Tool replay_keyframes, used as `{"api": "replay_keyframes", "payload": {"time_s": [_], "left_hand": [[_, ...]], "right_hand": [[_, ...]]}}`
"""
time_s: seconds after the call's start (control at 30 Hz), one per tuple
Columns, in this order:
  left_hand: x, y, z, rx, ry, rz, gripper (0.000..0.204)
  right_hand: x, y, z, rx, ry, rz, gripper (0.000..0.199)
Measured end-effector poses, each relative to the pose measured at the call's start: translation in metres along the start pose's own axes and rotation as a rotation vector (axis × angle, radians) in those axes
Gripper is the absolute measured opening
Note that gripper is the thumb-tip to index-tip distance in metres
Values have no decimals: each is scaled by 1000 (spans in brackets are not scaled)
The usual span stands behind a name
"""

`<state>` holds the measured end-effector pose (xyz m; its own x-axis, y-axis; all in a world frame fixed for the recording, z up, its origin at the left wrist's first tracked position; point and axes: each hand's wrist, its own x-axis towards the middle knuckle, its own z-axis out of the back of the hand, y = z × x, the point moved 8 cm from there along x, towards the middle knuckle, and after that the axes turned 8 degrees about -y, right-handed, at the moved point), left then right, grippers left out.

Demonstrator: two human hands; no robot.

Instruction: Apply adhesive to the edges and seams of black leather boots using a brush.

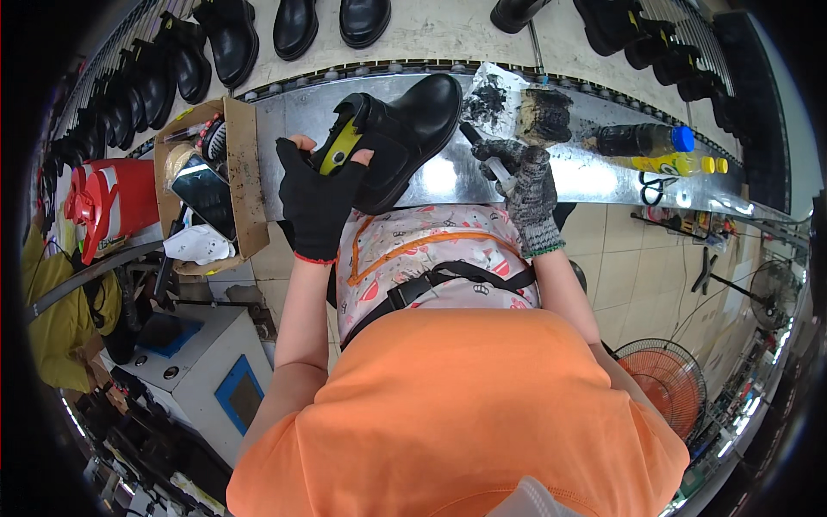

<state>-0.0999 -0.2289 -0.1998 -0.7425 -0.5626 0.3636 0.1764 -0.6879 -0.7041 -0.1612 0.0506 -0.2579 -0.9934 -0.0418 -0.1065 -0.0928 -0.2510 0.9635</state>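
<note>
A black ankle boot (pixel 409 138) lies tilted over the metal bench edge and my lap, its toe pointing up and right. Inside its collar shows a yellow-green strip with a metal eyelet. My left hand (pixel 319 202), in a black glove with bare thumb and fingertip, grips the boot at that collar. To the right of the boot, my right hand (pixel 530 194), in a grey knit glove, is closed around a slim pen-like tool (pixel 500 171) with a white body and a black end. That tool's end is close to a black-smeared white sheet (pixel 495 99), apart from the boot.
A dark-stained block, perhaps a sponge (pixel 544 116), sits beside the sheet. Further right lie a dark bottle with a blue cap (pixel 646 140), a yellow bottle (pixel 668 164) and scissors (pixel 655 188). On the left stand a cardboard box (pixel 248 172) with a phone (pixel 205 196) and a red jug (pixel 129 198). Several boots (pixel 366 21) line the far side.
</note>
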Motion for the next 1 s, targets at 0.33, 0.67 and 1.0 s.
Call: {"api": "replay_keyframes", "payload": {"time_s": [0.33, 0.67, 1.0], "left_hand": [[-20, 8, -12, -217, 272, 171, 64], [-45, 39, -45, -583, 588, 544, 57], [-63, 30, -56, -631, 773, 689, 51]], "right_hand": [[-14, 17, -4, -57, 105, 68, 23], [-30, 38, -6, -451, 149, 339, 21], [-42, 48, 0, -428, 176, 332, 21]]}}
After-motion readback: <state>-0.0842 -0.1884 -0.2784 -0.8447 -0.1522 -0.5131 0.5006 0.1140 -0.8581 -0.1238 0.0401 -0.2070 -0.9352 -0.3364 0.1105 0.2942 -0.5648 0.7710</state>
